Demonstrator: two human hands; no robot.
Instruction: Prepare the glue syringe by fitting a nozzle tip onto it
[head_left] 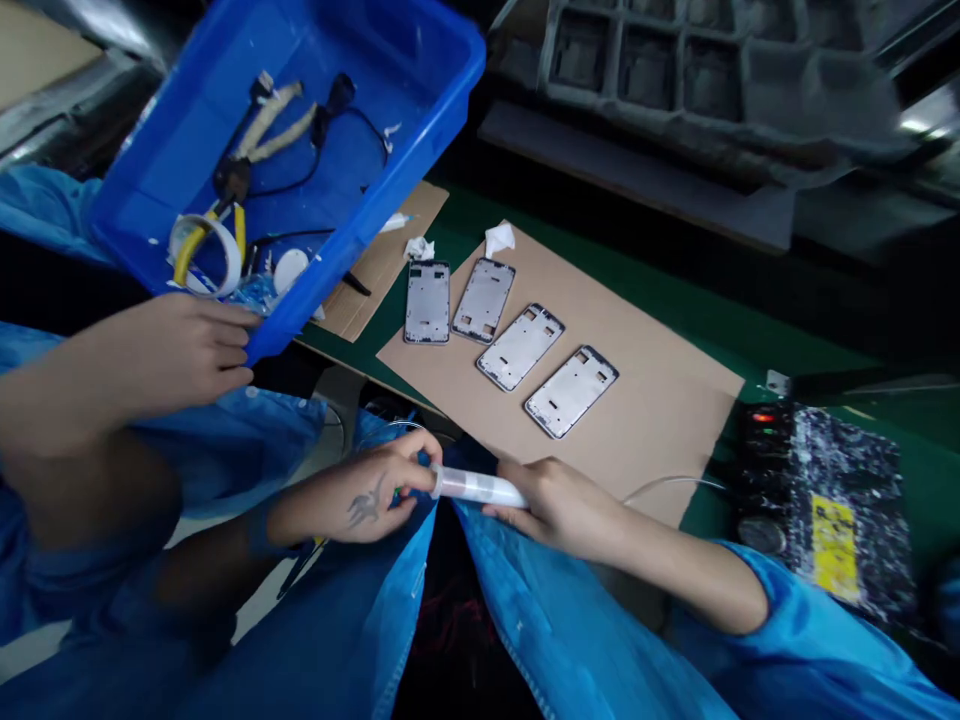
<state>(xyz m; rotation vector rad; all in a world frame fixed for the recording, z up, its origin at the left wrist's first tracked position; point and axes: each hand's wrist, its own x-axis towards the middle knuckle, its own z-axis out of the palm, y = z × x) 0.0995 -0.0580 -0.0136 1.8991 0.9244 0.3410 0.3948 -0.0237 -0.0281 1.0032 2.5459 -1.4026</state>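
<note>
"Start my list with the hands."

"Right hand [559,505]: one, thumb and fingers wrapped narrow around one end of a white syringe [484,487]. Left hand [367,495]: one, fingers bent and close together, against the syringe's flanged end. From my remote seat I cannot tell whether they grip it or a small part hidden between them."

"Where do I enter the syringe?"

"Between the two hands, lying roughly level, just off the near edge of a cardboard sheet [660,400]."

"And on the sheet?"

"Phone frames, metal, four, in a slanting row. I count the first [427,302] lying across the sheet's edge, partly over the green table [386,345]; the rest lie on the cardboard. Crumpled paper [499,238], white, one piece at the sheet's far corner."

"Right side?"

"Box [851,520], speckled black and white, yellow label [834,545], red light at its corner. Clear hose [667,480], one, running from the box toward the right forearm; I lose its far end there."

"Left side?"

"Blue bin [431,130], tilted in my view, containing pliers [236,180] with yellow handles, a tape roll [231,255] and black cable [322,130]. Another person's hand [184,350], one, at the bin's near corner, fingers curled; whether they touch it, I cannot tell."
</note>
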